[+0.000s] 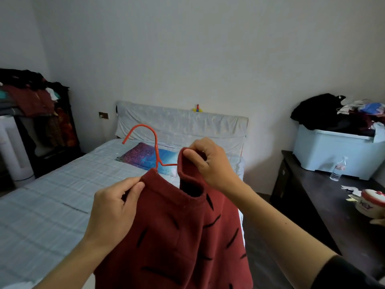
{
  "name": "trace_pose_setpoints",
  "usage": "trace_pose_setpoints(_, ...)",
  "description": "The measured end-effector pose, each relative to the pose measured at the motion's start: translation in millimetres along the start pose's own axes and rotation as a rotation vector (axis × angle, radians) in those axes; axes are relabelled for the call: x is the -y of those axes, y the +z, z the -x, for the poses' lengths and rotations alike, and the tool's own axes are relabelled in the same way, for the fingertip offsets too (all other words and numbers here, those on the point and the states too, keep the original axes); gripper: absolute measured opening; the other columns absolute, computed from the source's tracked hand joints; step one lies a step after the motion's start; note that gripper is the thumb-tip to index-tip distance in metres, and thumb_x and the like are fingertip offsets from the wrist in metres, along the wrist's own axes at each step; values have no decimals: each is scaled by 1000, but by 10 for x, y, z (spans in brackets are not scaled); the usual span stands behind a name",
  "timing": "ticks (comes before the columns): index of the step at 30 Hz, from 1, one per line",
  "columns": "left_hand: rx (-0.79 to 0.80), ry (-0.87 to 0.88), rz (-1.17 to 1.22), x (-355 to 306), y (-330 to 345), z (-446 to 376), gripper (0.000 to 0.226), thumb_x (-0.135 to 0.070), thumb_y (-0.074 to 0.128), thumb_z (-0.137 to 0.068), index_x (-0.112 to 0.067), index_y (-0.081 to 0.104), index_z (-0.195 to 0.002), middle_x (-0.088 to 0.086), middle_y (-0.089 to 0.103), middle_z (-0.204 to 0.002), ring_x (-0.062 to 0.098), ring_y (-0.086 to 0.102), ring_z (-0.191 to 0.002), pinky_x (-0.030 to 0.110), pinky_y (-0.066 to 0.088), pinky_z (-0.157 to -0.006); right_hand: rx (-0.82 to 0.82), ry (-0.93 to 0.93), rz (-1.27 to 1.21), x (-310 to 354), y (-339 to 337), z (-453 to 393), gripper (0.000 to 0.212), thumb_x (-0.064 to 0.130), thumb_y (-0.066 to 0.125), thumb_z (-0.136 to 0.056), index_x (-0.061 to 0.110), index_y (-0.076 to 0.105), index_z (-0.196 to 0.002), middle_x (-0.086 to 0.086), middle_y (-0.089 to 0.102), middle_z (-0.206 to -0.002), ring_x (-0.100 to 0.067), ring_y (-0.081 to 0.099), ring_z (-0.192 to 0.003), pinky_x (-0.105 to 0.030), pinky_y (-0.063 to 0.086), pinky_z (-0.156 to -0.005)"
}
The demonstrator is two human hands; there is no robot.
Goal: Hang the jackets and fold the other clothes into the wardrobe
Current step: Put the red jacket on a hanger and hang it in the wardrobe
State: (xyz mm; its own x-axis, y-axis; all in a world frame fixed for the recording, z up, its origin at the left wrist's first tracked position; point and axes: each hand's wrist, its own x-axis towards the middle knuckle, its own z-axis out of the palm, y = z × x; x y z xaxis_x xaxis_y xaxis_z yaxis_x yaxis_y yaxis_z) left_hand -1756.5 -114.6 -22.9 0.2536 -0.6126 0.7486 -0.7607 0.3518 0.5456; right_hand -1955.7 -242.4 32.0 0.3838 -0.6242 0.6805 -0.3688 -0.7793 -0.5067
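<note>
A dark red jacket [177, 232] with short black dashes hangs in front of me over the bed. An orange-red wire hanger [153, 140] sticks out of its neck, hook pointing up and left. My left hand [113, 207] pinches the jacket's left shoulder next to the hanger. My right hand [210, 163] pinches the upturned collar on the right side. Most of the hanger's lower part is hidden inside the fabric.
A bed [48, 205] with a pale checked sheet and a purple-blue pillow [145, 157] lies behind. A dark rack piled with clothes [35, 97] stands far left. On the right, a dark cabinet [325, 205] bears a pale blue bin [333, 151] heaped with clothes, a water bottle [338, 168] and a mug [368, 203].
</note>
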Motion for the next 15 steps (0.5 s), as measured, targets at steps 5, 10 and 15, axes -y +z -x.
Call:
trace_pose_setpoints(5, 38, -137, 90, -82, 74, 50, 15, -16, 68, -92, -28, 77, -88, -4, 73, -72, 19, 67, -66, 32, 48, -65, -7, 114, 37, -59, 206, 137, 21, 26, 53, -100, 21, 53, -79, 5, 58, -74, -20, 55, -75, -39, 43, -73)
trace_pose_setpoints(10, 135, -259, 250, -281, 165, 248, 18, -32, 57, -88, -26, 74, -84, -9, 73, -75, 10, 68, -69, 31, 52, -68, -90, 78, 136, -83, 316, 225, 32, 23, 41, -101, 21, 35, -70, -10, 52, -66, -38, 52, -68, -49, 40, -64)
trace_pose_setpoints(15, 319, -454, 590, -546, 248, 324, 26, -23, 50, -89, -21, 73, -99, 4, 76, -92, 28, 70, -90, 38, 56, -83, -184, 174, -34, -194, 303, 93, 41, 36, 37, -97, 15, 40, -62, 3, 47, -53, -15, 46, -54, -46, 43, -60)
